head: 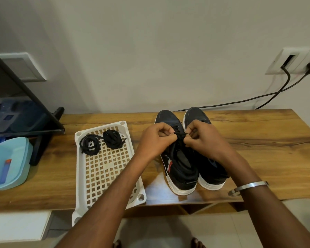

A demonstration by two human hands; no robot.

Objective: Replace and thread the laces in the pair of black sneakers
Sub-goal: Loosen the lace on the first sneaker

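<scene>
Pinching black lace (180, 134) from both sides: left hand (155, 138) and right hand (203, 138), fingers curled tight, over left sneaker (179, 169). Right sneaker (209, 174) beside it on surface (258, 140). Spare laces (100, 142) in white tray (104, 169). No legible writing.

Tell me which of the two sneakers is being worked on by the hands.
The left sneaker, the one nearer the white tray. Both the left hand and right hand pinch its lace; the right sneaker beside it goes unhandled.
</scene>
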